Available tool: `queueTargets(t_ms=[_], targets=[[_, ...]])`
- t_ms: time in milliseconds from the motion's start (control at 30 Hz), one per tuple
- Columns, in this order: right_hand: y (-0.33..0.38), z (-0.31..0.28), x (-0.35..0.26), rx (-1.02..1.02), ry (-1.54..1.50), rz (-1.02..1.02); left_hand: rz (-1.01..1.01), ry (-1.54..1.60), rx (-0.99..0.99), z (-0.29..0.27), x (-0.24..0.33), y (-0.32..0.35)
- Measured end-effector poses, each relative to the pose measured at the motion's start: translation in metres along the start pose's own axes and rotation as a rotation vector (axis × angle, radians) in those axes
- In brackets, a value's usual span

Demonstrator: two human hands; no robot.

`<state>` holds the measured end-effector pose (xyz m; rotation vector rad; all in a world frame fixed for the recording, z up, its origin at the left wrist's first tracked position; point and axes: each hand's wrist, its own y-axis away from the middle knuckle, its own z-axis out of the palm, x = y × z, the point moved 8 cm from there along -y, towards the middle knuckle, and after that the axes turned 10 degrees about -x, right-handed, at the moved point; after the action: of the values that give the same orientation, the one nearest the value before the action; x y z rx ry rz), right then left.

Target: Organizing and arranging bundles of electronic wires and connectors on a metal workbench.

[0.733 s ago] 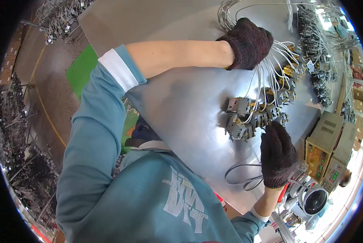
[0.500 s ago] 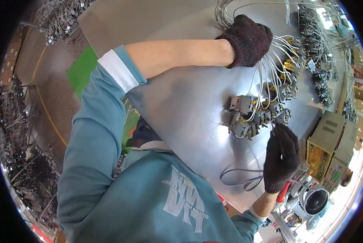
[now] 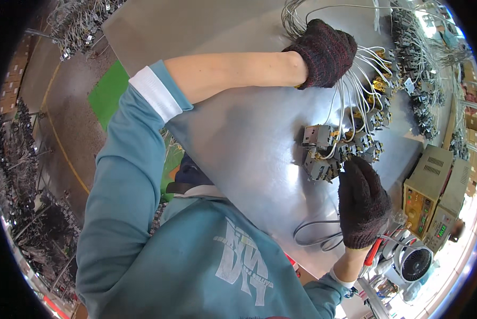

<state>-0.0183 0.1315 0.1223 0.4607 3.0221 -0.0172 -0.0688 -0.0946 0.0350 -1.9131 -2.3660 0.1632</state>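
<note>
My left hand (image 3: 327, 54), in a dark knitted glove, is closed around a bundle of white wires (image 3: 361, 74) above the metal table. The wires fan out from it to a cluster of grey box-shaped electrical parts (image 3: 318, 137) with brass-coloured pieces. My right hand (image 3: 361, 204), also gloved, is at the near side of the cluster. Its fingers are drawn together and their tips meet or overlap the nearest parts. What they hold, if anything, is hidden. A grey cable (image 3: 305, 242) loops on the table beside this hand and passes out of sight behind it.
The metal table (image 3: 238, 143) spreads under both hands. Beige instruments (image 3: 427, 181) with lit displays stand at the right, near a small fan (image 3: 415, 264) and a red-handled tool (image 3: 373, 252). More wired parts (image 3: 408, 48) lie at the far right. Racks of wired parts (image 3: 20, 159) line the left.
My right hand has moved slightly left and away from me, its fingertips closer over the cluster. The grey cable loop has shifted a little. My left hand stays in place on the wires.
</note>
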Motion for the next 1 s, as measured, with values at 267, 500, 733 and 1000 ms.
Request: queueTargets(t_ms=[267, 500, 733, 1000], targets=[[0.027, 0.005, 0.007, 0.036, -0.462, 0.187, -0.023, -0.036, -0.015, 0.0, -0.001, 0.0], [0.021, -0.002, -0.014, -0.059, -0.085, 0.027, 0.019, -0.022, 0.016, -0.001, 0.001, 0.001], [0.016, -0.007, -0.025, -0.05, 0.082, -0.112, -0.073, -0.107, -0.078, -0.009, 0.005, 0.008], [0.018, -0.003, -0.019, -0.102, 0.118, -0.052, 0.541, 0.002, -0.315, -0.035, 0.041, 0.047]])
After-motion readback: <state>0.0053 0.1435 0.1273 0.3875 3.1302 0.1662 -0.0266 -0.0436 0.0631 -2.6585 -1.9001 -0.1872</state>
